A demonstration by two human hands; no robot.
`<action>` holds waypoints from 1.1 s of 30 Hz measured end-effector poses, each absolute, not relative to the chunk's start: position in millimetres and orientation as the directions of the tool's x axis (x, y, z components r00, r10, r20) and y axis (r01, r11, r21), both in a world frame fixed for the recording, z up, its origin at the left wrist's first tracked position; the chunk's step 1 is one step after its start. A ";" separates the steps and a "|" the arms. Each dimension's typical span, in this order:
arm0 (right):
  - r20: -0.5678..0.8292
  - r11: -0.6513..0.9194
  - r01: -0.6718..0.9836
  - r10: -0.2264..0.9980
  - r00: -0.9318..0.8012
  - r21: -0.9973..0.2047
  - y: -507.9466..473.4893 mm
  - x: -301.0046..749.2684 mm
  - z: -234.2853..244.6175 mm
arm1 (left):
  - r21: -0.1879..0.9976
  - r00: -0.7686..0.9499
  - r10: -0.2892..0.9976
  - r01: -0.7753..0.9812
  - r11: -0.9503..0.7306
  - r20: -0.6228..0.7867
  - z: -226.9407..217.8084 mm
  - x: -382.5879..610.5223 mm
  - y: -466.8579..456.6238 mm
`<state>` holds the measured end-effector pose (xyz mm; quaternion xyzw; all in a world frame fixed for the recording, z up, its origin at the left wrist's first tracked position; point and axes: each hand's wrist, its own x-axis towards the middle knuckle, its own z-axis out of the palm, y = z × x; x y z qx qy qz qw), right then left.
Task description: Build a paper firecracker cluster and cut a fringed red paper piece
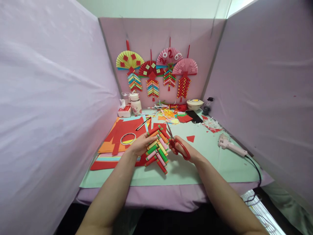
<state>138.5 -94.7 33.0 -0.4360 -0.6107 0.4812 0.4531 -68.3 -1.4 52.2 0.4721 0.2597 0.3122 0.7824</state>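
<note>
Two hands are occupied. Left hand [141, 144] pinches the left side of a paper firecracker [158, 150]; right hand [179, 147] grips scissors [172, 142], blades pointing up beside its upper right edge. Firecracker sits between both, left hand nearer, long axis running toward the wearer above the table [207, 143].
</note>
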 end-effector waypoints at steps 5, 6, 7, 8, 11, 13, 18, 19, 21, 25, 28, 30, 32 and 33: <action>0.030 0.062 0.184 0.985 -0.172 -0.981 -93.4 140.7 28.0 | 0.908 0.675 0.725 -0.205 0.365 -0.139 50.7 -67.3 -1.0; 0.014 0.048 0.197 0.986 -0.166 -0.979 -93.1 140.7 26.6 | 0.911 0.678 0.721 -0.194 0.363 -0.143 50.7 -66.8 -1.6; 0.005 0.039 0.207 0.986 -0.164 -0.978 -92.9 140.6 25.6 | 0.914 0.680 0.718 -0.183 0.362 -0.148 50.7 -66.4 -2.2; -0.001 0.034 0.213 0.986 -0.166 -0.976 -92.8 140.6 24.9 | 0.916 0.680 0.717 -0.176 0.361 -0.151 50.7 -66.0 -2.6; -0.002 0.035 0.209 0.985 -0.175 -0.977 -93.5 140.3 25.1 | 0.916 0.670 0.725 -0.174 0.362 -0.159 50.9 -65.7 -3.1; 0.000 0.037 0.204 0.984 -0.177 -0.978 -93.9 139.8 25.9 | 0.914 0.665 0.729 -0.179 0.364 -0.161 51.4 -65.8 -3.2; -0.036 -0.010 0.190 0.990 -0.136 -0.982 -93.8 137.3 26.3 | 0.908 0.662 0.730 -0.184 0.377 -0.169 54.5 -66.2 -5.1; -0.040 -0.015 0.183 0.991 -0.130 -0.983 -94.0 136.9 26.4 | 0.906 0.664 0.728 -0.185 0.380 -0.170 55.0 -66.3 -5.4; -0.036 -0.014 0.160 0.991 -0.132 -0.987 -95.2 136.3 27.4 | 0.906 0.669 0.724 -0.185 0.381 -0.168 55.3 -66.2 -5.5; -0.033 -0.017 0.122 0.990 -0.135 -0.992 -98.9 135.6 31.6 | 0.909 0.661 0.728 -0.171 0.380 -0.180 53.7 -65.7 -4.3; -0.051 -0.037 0.122 0.992 -0.113 -0.992 -101.4 134.9 34.2 | 0.916 0.648 0.737 -0.150 0.372 -0.193 52.2 -65.3 -3.7; -0.067 -0.055 0.132 0.994 -0.090 -0.990 -103.0 134.2 35.2 | 0.920 0.646 0.737 -0.138 0.366 -0.197 51.7 -65.0 -3.8; -0.078 -0.067 0.150 0.995 -0.066 -0.986 -104.9 133.5 35.6 | 0.922 0.653 0.732 -0.133 0.363 -0.194 51.7 -64.6 -4.2; -0.083 -0.073 0.158 0.995 -0.055 -0.985 -106.0 133.1 35.7 | 0.922 0.658 0.728 -0.131 0.364 -0.194 51.9 -64.4 -4.6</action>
